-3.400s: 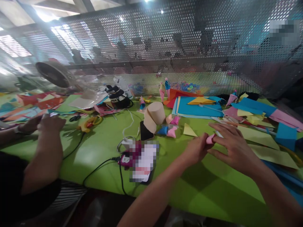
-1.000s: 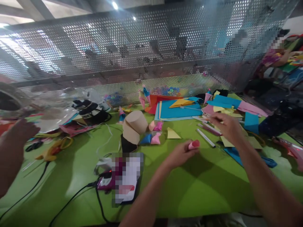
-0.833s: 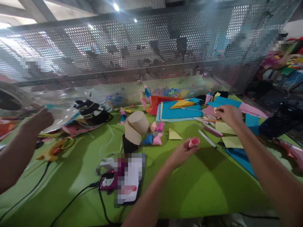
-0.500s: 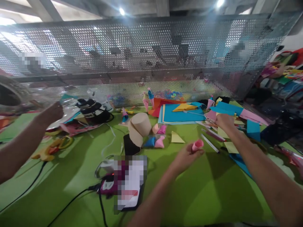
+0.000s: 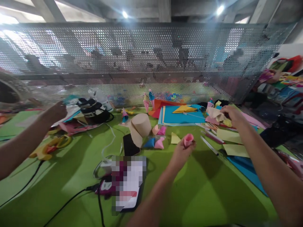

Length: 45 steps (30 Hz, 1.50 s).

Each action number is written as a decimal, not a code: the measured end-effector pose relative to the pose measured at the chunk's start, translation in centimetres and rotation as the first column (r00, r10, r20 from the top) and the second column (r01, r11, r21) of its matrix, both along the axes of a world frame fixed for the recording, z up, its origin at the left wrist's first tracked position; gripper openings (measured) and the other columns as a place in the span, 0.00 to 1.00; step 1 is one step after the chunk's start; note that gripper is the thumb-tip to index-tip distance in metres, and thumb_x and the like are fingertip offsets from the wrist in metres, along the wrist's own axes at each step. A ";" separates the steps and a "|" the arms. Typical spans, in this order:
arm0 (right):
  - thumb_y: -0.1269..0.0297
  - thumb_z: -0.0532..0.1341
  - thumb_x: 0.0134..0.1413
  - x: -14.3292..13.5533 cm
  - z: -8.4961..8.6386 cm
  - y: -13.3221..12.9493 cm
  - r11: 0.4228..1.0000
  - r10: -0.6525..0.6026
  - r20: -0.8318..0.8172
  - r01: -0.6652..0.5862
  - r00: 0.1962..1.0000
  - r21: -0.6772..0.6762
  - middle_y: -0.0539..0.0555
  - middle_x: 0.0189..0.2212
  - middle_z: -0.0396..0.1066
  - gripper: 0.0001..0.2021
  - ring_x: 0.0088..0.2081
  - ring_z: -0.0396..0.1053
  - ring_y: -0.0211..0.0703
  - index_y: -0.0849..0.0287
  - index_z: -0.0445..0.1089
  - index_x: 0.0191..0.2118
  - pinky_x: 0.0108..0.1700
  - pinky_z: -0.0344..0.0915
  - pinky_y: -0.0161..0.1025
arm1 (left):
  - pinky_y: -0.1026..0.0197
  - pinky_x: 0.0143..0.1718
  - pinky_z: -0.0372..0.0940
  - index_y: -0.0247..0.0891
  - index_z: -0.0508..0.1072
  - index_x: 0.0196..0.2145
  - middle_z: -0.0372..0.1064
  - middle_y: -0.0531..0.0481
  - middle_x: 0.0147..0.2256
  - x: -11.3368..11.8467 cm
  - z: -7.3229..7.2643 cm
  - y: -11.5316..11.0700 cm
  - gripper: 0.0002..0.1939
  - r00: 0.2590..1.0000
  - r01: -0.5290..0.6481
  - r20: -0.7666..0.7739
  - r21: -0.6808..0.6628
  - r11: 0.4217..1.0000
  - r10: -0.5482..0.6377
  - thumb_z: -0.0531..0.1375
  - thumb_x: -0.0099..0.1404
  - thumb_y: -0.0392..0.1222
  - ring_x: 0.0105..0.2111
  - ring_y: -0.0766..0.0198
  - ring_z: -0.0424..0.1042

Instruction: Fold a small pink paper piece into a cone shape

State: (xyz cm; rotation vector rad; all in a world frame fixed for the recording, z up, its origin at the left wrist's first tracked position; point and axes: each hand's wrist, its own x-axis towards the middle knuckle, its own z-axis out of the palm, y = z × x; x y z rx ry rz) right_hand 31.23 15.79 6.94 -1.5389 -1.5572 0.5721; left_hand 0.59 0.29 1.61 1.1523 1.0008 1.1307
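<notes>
Both hands busy, left hand (image 5: 181, 151) still pinching pink cone (image 5: 188, 139), right hand (image 5: 230, 114) now lifting cream paper (image 5: 215, 113)

Pink cone (image 5: 188, 139): matt paper, smooth. Sheets (image 5: 182, 114): matt coloured paper. Table (image 5: 208, 195): smooth green, slight sheen. Back screen (image 5: 142, 56): perforated metal. Tan roll (image 5: 141, 125): matt, card-like.
</notes>
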 end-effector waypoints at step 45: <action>0.63 0.63 0.62 -12.4 -2.9 -14.8 0.884 0.349 0.122 -0.370 0.929 0.286 0.55 0.43 0.78 0.10 0.43 0.75 0.51 0.51 0.76 0.47 0.45 0.71 0.47 | 0.58 0.42 0.69 0.32 0.83 0.36 0.80 0.42 0.35 -0.2 0.5 0.1 0.18 0.995 -0.050 0.094 0.047 0.998 0.045 0.74 0.52 0.48 0.35 0.59 0.76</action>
